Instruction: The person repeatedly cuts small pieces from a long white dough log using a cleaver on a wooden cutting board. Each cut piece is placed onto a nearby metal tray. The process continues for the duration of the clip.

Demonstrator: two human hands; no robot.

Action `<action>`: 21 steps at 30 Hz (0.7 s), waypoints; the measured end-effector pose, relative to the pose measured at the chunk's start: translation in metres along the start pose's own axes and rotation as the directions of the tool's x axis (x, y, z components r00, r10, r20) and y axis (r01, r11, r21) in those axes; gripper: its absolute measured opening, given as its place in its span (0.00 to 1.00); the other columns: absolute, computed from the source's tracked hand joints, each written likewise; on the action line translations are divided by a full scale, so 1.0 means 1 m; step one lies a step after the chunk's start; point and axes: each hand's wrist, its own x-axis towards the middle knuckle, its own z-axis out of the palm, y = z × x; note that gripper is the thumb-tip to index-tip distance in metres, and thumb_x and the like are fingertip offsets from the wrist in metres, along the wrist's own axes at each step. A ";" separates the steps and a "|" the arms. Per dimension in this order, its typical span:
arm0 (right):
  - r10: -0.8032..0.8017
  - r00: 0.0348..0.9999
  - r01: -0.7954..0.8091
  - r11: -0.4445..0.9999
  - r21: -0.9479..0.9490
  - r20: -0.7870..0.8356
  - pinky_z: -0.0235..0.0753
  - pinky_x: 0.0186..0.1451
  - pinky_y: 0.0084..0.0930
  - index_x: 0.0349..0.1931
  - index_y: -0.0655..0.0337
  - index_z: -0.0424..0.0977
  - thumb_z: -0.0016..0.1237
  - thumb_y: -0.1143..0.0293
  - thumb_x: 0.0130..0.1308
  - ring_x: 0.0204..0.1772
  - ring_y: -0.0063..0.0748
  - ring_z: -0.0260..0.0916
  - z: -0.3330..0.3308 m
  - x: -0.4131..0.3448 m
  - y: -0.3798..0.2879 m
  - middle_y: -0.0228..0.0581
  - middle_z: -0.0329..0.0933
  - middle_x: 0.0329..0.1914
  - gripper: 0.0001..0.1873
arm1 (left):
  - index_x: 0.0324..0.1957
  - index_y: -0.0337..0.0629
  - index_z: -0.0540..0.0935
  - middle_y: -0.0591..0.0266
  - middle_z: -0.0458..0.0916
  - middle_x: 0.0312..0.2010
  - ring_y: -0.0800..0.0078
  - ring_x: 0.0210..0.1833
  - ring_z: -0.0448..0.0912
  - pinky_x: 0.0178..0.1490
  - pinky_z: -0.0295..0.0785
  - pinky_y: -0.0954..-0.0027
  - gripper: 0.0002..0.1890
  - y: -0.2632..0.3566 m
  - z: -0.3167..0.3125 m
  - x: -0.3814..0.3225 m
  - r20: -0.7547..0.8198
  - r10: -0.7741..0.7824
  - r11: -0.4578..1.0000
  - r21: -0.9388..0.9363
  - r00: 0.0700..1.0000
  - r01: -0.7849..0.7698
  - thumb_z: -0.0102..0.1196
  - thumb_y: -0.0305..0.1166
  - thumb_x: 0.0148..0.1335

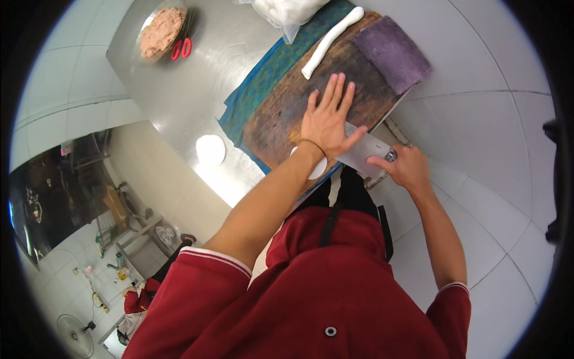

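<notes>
My right hand (406, 166) grips the handle end of a broad cleaver (352, 150), whose blade lies flat at the near edge of a worn wooden board (278, 121). Across the blade's inner end rests the heel and thumb of my left hand (329, 119), its fingers spread over the board. My palm hides whatever is under that part of the blade. Partly behind my left wrist is a thin white dough disc (318, 168). A long white dough roll (332, 42) lies beyond my left fingertips.
A green-blue cloth (255, 98) runs under the board; a folded purple cloth (394, 54) covers its right corner. On the steel table (179, 98) are white dough rounds (210, 150), a bowl of minced meat (163, 31), red-handled scissors (181, 48) and a plastic bag (287, 13). Another person (139, 298) is lower left.
</notes>
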 end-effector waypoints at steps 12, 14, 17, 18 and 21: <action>0.044 0.992 -0.054 0.995 0.083 0.117 0.84 0.48 0.59 0.39 0.67 0.88 0.59 0.15 0.52 0.44 0.70 0.87 0.026 -0.002 -0.045 0.67 0.85 0.34 0.51 | 0.87 0.50 0.59 0.48 0.49 0.89 0.52 0.92 0.47 0.82 0.48 0.39 0.48 -0.044 0.007 -0.036 -0.031 0.014 0.995 0.104 0.999 -0.011 0.50 0.64 0.73; 0.043 0.992 -0.053 0.995 0.082 0.116 0.84 0.48 0.59 0.39 0.67 0.88 0.59 0.15 0.52 0.45 0.70 0.87 0.016 0.015 -0.046 0.67 0.86 0.34 0.52 | 0.87 0.50 0.60 0.48 0.49 0.89 0.52 0.92 0.47 0.83 0.48 0.39 0.48 -0.052 0.007 -0.017 0.022 -0.017 0.995 0.095 1.000 0.015 0.49 0.64 0.73; -0.022 1.000 0.025 0.985 0.169 -0.018 0.84 0.43 0.57 0.34 0.69 0.88 0.63 0.16 0.49 0.37 0.67 0.86 0.005 0.022 -0.045 0.62 0.85 0.28 0.51 | 0.87 0.46 0.57 0.48 0.49 0.89 0.51 0.92 0.46 0.84 0.46 0.36 0.50 -0.053 -0.011 0.004 -0.027 0.031 0.997 0.069 0.999 -0.029 0.49 0.65 0.73; 0.016 0.998 -0.026 0.986 0.165 0.063 0.85 0.45 0.56 0.37 0.69 0.88 0.62 0.16 0.50 0.40 0.68 0.87 0.004 0.018 -0.044 0.64 0.85 0.30 0.51 | 0.87 0.44 0.56 0.48 0.49 0.89 0.51 0.91 0.46 0.84 0.46 0.36 0.51 -0.047 -0.017 0.004 -0.032 0.059 0.997 0.051 0.998 -0.057 0.49 0.65 0.73; 0.011 0.981 -0.050 0.979 0.199 0.194 0.85 0.49 0.55 0.41 0.68 0.89 0.61 0.16 0.51 0.44 0.68 0.87 0.008 -0.006 -0.032 0.66 0.86 0.35 0.52 | 0.87 0.42 0.55 0.48 0.50 0.89 0.51 0.91 0.48 0.83 0.49 0.36 0.51 -0.017 -0.027 -0.009 0.057 0.022 0.987 0.157 0.998 -0.031 0.51 0.63 0.73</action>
